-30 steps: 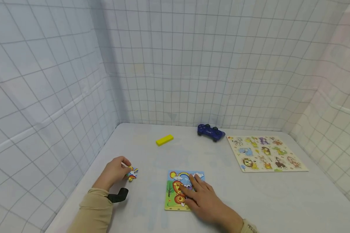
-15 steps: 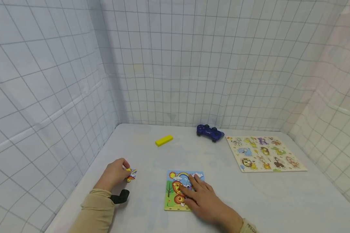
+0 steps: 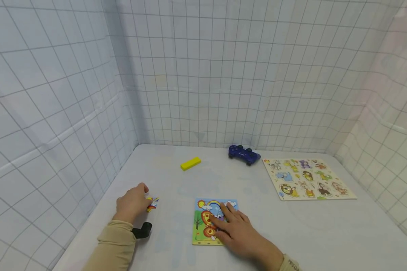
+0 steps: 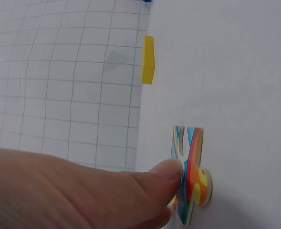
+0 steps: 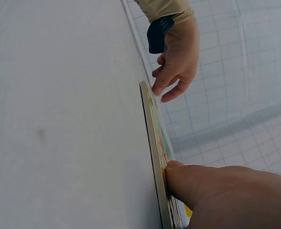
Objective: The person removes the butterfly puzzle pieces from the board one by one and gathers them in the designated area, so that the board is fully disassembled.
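Observation:
At the left of the head view, my left hand (image 3: pixel 131 203) pinches a small colourful jigsaw puzzle piece (image 3: pixel 152 204). The left wrist view shows the thumb against the face of this puzzle piece (image 4: pixel 195 155), which is tilted up on its edge and has a round knob on one side. My right hand (image 3: pixel 239 234) rests with spread, fairly straight fingers on a square picture puzzle (image 3: pixel 198 224) with a sun, a rainbow and a tree. That hand covers the puzzle's right part. In the right wrist view, the thumb lies along the edge of the puzzle (image 5: pixel 152 126).
A yellow block (image 3: pixel 191 163) lies towards the back of the white table (image 3: pixel 176 180). Right of it is a dark blue game controller (image 3: pixel 244 154). An animal puzzle board (image 3: pixel 305 182) lies at the right. Grid-patterned cloth walls (image 3: pixel 203 75) enclose the table.
My left hand has shifted slightly left and turned, and the puzzle piece has tilted with it. The right hand stays on the picture puzzle.

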`<state>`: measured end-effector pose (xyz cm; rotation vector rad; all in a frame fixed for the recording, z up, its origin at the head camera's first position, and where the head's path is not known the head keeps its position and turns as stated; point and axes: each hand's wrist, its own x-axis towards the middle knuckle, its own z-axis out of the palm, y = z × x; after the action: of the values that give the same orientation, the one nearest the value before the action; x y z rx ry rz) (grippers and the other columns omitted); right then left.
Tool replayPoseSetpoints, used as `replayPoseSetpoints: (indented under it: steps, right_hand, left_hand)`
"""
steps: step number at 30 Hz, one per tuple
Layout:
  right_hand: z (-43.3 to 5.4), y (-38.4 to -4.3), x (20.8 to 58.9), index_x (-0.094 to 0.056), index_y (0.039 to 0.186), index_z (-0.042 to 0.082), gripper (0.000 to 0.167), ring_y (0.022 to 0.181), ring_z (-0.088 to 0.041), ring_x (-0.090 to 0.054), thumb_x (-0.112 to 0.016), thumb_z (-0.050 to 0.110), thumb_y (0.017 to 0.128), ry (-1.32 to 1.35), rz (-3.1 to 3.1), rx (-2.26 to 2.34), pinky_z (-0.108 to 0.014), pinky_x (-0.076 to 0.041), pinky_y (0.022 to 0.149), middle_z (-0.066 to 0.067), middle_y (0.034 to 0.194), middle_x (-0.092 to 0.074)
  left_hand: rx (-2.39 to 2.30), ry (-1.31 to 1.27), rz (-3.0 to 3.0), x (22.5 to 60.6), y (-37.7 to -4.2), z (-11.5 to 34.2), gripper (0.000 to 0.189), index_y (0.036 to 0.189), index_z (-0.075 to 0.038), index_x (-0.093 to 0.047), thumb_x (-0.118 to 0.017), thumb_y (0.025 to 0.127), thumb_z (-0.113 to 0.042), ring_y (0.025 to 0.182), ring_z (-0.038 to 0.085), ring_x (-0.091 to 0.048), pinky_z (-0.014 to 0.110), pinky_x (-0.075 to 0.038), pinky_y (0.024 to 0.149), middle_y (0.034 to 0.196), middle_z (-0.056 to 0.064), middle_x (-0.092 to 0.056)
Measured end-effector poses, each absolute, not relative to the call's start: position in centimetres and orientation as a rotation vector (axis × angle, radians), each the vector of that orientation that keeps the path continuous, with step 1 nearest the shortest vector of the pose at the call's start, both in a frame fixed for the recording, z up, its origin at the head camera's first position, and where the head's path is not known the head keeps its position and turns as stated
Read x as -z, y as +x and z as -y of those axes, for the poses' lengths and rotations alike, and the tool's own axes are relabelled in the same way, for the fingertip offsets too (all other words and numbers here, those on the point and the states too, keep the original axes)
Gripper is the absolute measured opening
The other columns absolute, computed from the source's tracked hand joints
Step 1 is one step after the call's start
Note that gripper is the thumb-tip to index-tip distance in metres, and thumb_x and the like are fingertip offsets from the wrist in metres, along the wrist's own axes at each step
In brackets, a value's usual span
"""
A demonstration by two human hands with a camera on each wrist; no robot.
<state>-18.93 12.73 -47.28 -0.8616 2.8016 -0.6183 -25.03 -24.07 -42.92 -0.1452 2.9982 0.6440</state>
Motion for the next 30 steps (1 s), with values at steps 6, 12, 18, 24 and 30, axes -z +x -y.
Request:
replayPoseSetpoints:
  steps: [6,12,18,24,30]
  right_hand:
    - [-12.9,-19.0,47.3,-0.037,0.158,0.041,0.051,0.159,-0.037,-0.009,-0.039,0.054,0.108,-0.861,-2.816,0.609,-0.065,-0.018,0.119,-0.007,0.173,-0.012]
    - [-12.6,-19.2,47.3,-0.038,0.157,0.040,0.052,0.159,-0.037,-0.008,-0.039,0.056,0.108,-0.818,-2.788,0.632,-0.065,-0.018,0.120,-0.007,0.173,-0.013]
    - [-12.3,-19.4,47.9,-0.039,0.159,0.030,0.061,0.158,-0.040,-0.009,-0.049,0.055,0.105,-0.814,-2.775,0.732,-0.068,-0.018,0.119,-0.013,0.172,-0.016]
    - [-12.2,-19.5,48.0,-0.030,0.158,-0.005,0.104,0.157,-0.044,-0.013,-0.062,0.069,0.092,-0.643,-2.886,0.778,-0.067,-0.022,0.118,-0.026,0.167,-0.020]
    - [-12.5,-19.4,47.5,-0.036,0.154,-0.010,0.092,0.156,-0.044,-0.016,-0.057,0.061,0.099,-0.516,-2.965,0.741,-0.066,-0.022,0.119,-0.029,0.165,-0.024]
  left_hand:
    - [-0.747,-0.049,-3.175,43.3,-25.0,22.1,0.029,0.119,-0.004,-0.064,-0.070,0.095,-0.017,0.084,0.026,-0.063,0.049,-0.050,0.076,0.099,0.013,-0.067]
    - [-1.169,0.316,-3.024,44.5,-24.7,15.4,0.010,0.105,-0.013,-0.074,-0.073,0.095,-0.015,0.082,0.014,-0.058,0.029,-0.049,0.068,0.091,-0.002,-0.067]
    - [-1.148,0.535,-2.882,45.7,-24.7,11.0,0.012,0.103,-0.008,-0.074,-0.076,0.092,-0.012,0.082,0.010,-0.058,0.027,-0.050,0.071,0.090,-0.003,-0.067]
    - [-1.030,0.540,-2.961,47.1,-25.0,10.0,0.012,0.097,-0.016,-0.074,-0.080,0.090,-0.024,0.075,0.005,-0.053,0.025,-0.045,0.066,0.084,-0.008,-0.061]
    - [-0.952,0.506,-3.035,47.6,-25.0,9.4,0.010,0.097,-0.023,-0.074,-0.077,0.093,-0.032,0.071,0.003,-0.049,0.024,-0.042,0.062,0.084,-0.011,-0.057]
